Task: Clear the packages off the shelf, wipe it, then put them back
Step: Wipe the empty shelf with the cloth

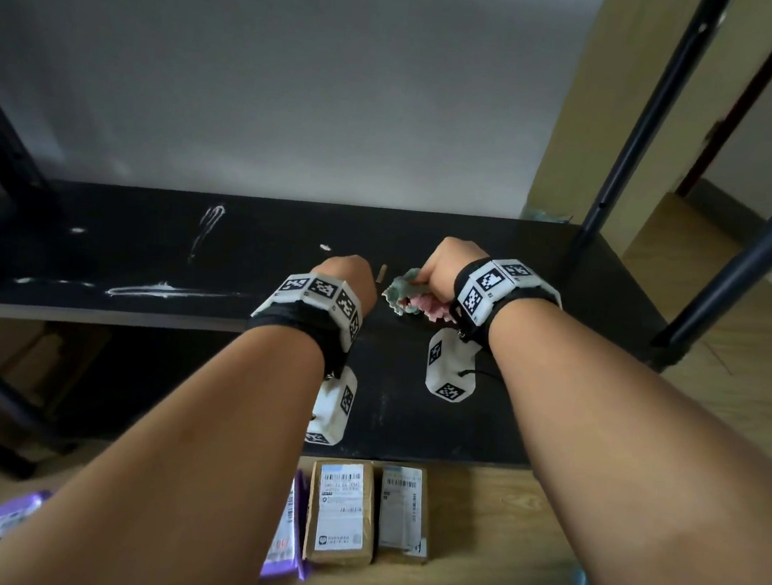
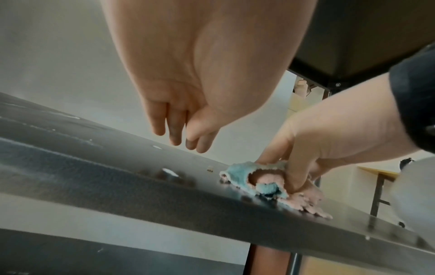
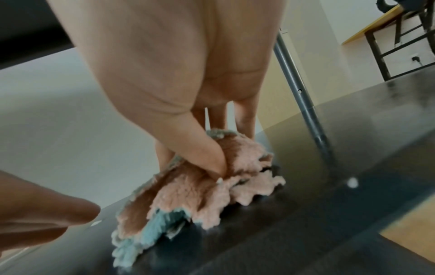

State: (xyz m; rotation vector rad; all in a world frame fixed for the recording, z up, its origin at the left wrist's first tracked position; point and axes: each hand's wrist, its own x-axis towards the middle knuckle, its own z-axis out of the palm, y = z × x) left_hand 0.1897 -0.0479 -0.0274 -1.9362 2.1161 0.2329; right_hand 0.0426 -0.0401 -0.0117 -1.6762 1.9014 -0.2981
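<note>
**Shelf cleared; wiping under way, packages not yet returned**

Status. The black shelf (image 1: 529,400) carries no packages. Two brown boxes (image 1: 341,510) (image 1: 403,513) lie side by side on the wood floor just off the shelf's front edge, labels up. A purple mailer (image 1: 287,535) lies beside them to the left, and another purple package (image 1: 4,515) shows further left, partly hidden by the forearm. The clearing step looks finished.

Wiping. The right hand (image 1: 443,262) presses a crumpled pink-and-blue cloth (image 3: 200,188) onto the shelf, right of the middle, with thumb and fingers bunched into the fabric and gripping it. The cloth touches the board. The left hand (image 2: 181,115) is above the shelf just left of the cloth, fingers straight and close together, holding nothing; the wrist view shows a gap between fingertips and board.

Remaining dirt. White streaks (image 1: 162,292) run along the front edge on the left half, another streak (image 1: 209,228) sits nearer the back edge, and small white spots (image 1: 325,247) lie near the middle. A small stub-like scrap (image 1: 381,274) lies just left of the cloth; what it is cannot be told.

Judgement. The left half appears unwiped, so wiping is early or partial. Left to do: cover the whole board, then lift the packages from the floor back onto the shelf.
</note>
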